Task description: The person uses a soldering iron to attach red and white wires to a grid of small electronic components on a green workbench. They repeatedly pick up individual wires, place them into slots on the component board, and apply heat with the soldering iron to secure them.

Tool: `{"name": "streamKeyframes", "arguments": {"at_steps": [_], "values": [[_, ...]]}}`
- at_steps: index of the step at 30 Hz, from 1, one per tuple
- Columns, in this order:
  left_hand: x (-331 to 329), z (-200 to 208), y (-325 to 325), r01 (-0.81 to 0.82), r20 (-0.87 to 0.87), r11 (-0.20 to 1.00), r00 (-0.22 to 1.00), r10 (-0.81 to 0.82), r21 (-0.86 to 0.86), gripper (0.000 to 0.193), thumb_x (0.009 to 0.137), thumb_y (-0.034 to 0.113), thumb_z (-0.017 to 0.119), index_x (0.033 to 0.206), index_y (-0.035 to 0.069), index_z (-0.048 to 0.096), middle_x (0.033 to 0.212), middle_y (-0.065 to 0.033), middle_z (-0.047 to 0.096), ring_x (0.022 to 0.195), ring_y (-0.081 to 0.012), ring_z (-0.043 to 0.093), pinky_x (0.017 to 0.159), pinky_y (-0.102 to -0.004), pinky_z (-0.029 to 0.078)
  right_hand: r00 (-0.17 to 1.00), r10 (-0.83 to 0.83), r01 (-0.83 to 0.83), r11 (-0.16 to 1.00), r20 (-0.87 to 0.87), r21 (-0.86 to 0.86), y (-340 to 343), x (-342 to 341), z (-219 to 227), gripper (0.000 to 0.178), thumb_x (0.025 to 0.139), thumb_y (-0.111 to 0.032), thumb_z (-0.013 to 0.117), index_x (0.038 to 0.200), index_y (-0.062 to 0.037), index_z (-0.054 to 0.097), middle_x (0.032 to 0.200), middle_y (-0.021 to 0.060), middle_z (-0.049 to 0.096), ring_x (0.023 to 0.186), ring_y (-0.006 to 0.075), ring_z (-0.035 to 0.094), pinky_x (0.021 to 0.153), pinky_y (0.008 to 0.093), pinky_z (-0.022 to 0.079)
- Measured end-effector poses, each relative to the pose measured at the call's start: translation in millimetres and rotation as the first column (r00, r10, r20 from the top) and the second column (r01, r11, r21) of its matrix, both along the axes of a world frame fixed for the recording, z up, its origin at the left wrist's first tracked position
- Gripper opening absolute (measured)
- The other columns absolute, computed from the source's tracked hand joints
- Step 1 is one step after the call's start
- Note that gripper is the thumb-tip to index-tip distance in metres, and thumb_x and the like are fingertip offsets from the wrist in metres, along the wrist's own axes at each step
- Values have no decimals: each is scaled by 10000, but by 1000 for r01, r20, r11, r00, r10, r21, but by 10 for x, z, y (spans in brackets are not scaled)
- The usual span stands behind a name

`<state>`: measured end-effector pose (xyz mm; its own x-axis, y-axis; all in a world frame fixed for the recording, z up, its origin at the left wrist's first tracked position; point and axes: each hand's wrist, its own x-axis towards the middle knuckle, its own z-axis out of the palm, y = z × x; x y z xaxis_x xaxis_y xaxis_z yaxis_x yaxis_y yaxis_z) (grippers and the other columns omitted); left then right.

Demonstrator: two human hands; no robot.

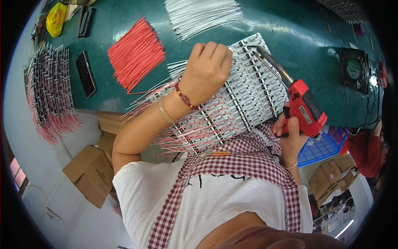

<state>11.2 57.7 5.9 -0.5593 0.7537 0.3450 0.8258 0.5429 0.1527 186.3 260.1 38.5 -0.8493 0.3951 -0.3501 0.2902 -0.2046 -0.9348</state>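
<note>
My left hand [208, 66] is closed over a panel of small white circuit boards [253, 93], fingers curled away from view. Several white wires [177, 68] stick out beside it, but whatever it pinches is hidden. A red and black soldering gun [304, 108] is gripped in my right hand [291, 135] at the panel's right edge. Its thin metal tip reaches up and left over the panel's far part. Red and white wires [195, 129] trail from the panel's left side toward my checked apron [236, 159].
A bundle of red wires [137, 54] and one of white wires [203, 16] lie on the green table [309, 25]. Further left are a phone [86, 74] and a stack of wired panels [49, 87]. A small fan [354, 69] and a blue basket [323, 147] are at right.
</note>
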Motion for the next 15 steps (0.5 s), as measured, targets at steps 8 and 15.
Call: {"name": "streamKeyframes", "arguments": {"at_steps": [8, 15], "values": [[99, -30, 7, 20, 52, 999, 998, -23, 51, 325, 719, 19, 612, 1037, -22, 657, 830, -74, 517, 755, -230, 503, 657, -345, 409, 997, 71, -71, 997, 16, 12, 43, 95, -59, 465, 935, -330, 620, 1175, 57, 524, 620, 63, 520, 482, 112, 465, 469, 257, 401], [108, -16, 13, 16, 75, 998, 997, -21, 66, 318, 728, 16, 608, 1039, -27, 658, 814, -74, 503, 748, -227, 500, 656, -341, 407, 994, 101, -105, 989, 40, 107, 27, 183, -155, 353, 940, -256, 620, 1112, 42, 543, 639, 63, 532, 503, 116, 473, 478, 252, 391]]}}
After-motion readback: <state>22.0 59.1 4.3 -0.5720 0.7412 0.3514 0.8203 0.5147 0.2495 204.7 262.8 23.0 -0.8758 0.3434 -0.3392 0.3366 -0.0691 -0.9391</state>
